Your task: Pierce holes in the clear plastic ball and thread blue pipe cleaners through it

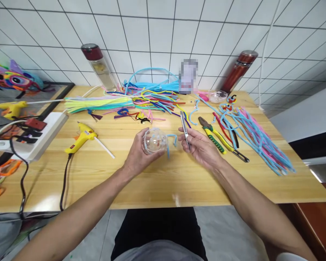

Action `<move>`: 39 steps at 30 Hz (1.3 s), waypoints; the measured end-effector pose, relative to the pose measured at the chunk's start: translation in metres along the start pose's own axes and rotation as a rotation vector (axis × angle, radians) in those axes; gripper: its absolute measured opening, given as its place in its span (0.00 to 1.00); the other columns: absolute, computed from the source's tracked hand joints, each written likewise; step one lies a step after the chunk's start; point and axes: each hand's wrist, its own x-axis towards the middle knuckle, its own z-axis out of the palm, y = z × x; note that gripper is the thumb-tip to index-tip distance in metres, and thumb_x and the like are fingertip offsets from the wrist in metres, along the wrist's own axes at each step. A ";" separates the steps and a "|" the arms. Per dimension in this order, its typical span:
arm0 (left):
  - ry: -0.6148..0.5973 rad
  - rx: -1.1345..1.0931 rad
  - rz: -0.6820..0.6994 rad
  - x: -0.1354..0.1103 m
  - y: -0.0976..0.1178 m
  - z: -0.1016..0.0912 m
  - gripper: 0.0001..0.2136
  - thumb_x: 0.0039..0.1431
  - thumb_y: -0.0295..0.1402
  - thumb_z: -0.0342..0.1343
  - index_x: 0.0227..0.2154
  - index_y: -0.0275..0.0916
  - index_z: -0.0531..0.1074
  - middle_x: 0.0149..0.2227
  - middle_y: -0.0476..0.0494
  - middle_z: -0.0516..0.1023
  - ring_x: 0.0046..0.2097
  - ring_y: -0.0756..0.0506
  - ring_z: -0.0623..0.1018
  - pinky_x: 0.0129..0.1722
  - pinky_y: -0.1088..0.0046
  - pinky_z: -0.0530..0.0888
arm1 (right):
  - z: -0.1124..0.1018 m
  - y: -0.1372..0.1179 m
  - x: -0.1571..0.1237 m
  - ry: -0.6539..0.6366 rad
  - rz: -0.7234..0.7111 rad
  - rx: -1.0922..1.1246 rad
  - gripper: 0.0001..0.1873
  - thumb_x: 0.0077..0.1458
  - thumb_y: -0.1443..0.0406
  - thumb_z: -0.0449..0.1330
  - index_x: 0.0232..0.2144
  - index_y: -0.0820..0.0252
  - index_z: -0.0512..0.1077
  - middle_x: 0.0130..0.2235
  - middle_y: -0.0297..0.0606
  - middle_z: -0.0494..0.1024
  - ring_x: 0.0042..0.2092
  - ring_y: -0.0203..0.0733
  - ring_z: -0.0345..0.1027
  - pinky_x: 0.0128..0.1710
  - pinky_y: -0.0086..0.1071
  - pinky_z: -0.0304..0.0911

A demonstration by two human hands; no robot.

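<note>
a: what does each hand hold?

b: the left hand (139, 154) is wrapped around a clear ball (155, 140) at the centre of the frame, thumb along its lower edge. the right hand (202, 146), right of centre, grips what looks like a utility knife (184, 125), tip toward the top of the frame. ball and knife are apart.

a: how should the ball handle?

b: it is probably light, being apparently thin-walled and hollow. the glossy shell suggests a stiff, slippery plastic, likely to crack or dent under a hard squeeze.

a: where is it best held?

b: judged by its shape, around the widest part, with a broad, gentle grip; fingertips alone may slide.

a: and what lies near?

b: a bent blue fuzzy stem (172, 135) shows just beside the ball's right side; whether it joins the ball cannot be told. pliers (210, 136) rest on the desk (152, 188), right of centre, near the right hand.
</note>
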 end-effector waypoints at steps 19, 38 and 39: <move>0.002 0.013 0.042 0.000 -0.001 0.001 0.47 0.47 0.50 0.74 0.66 0.43 0.58 0.65 0.34 0.67 0.64 0.33 0.73 0.66 0.48 0.70 | -0.004 0.010 -0.005 0.002 -0.145 -0.396 0.22 0.64 0.46 0.60 0.46 0.56 0.78 0.27 0.31 0.71 0.25 0.36 0.60 0.26 0.33 0.57; -0.014 0.127 0.097 -0.004 0.009 -0.001 0.43 0.50 0.50 0.72 0.65 0.44 0.58 0.63 0.36 0.68 0.65 0.34 0.71 0.66 0.52 0.70 | 0.005 0.026 -0.009 -0.001 -0.610 -1.247 0.17 0.73 0.54 0.50 0.40 0.52 0.75 0.34 0.37 0.81 0.35 0.42 0.75 0.34 0.35 0.64; -0.018 0.137 0.105 -0.005 0.010 -0.001 0.43 0.50 0.50 0.72 0.65 0.44 0.59 0.63 0.36 0.69 0.65 0.34 0.71 0.65 0.52 0.71 | 0.004 0.027 -0.009 0.015 -0.616 -1.258 0.18 0.73 0.53 0.50 0.40 0.53 0.76 0.34 0.38 0.81 0.35 0.42 0.75 0.34 0.35 0.63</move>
